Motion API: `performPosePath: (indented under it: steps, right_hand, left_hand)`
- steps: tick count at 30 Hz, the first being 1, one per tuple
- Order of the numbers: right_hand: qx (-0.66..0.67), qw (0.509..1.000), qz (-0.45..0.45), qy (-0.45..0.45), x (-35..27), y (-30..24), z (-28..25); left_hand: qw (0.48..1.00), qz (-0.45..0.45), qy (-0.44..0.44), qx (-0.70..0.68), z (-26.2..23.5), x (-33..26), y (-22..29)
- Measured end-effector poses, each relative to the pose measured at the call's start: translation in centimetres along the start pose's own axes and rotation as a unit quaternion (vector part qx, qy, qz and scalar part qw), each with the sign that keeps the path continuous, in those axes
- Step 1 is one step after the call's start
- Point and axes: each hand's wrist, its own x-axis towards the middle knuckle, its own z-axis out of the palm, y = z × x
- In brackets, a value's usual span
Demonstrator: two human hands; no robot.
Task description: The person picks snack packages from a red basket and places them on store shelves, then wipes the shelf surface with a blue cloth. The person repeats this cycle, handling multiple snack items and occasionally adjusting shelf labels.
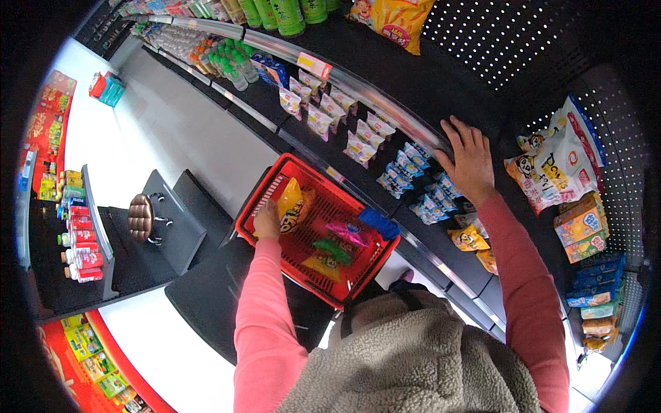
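Note:
A red shopping basket sits below me on a black surface, beside the shelves. My left hand is closed at the basket's left rim, its fingertips partly hidden. Right by it, a yellow snack bag lies inside the basket. Also in there are a pink packet, a green packet, a yellow packet and a blue packet. My right hand rests with spread fingers on the front edge of a black shelf, holding nothing.
Small snack packets and blue packets stand in rows on the lower shelf. To the right are a large white snack bag and an orange box. A brown stool and a bottle rack stand left.

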Motion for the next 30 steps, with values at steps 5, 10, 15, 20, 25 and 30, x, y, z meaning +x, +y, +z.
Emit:
performPosePath:
  steps: [5,10,15,20,25,30]
  right_hand:
    - [0.004,1.0,-0.001,-0.005,0.1,0.0,0.0]
    - [0.001,1.0,0.002,-0.009,0.0,0.0,0.0]
    - [0.009,1.0,0.002,-0.013,0.0,-0.1,-0.3]
    - [0.022,1.0,0.008,-0.015,0.2,-0.3,-0.8]
    - [0.018,1.0,-0.006,-0.004,0.2,-0.3,-1.3]
    - [0.02,1.0,-0.001,-0.007,0.1,-0.4,-1.4]
  left_hand:
    - [0.998,0.013,0.018,0.06,2.3,1.6,-0.9]
    - [0.99,-0.081,0.038,0.111,2.4,2.7,-0.6]
    - [0.977,-0.176,0.094,-0.071,0.5,2.7,1.7]
    - [0.949,-0.087,0.164,-0.256,-4.8,8.0,7.5]
    - [0.876,0.115,0.198,-0.426,-14.0,16.5,19.3]
    - [0.862,0.34,0.298,-0.228,-24.5,25.0,31.6]
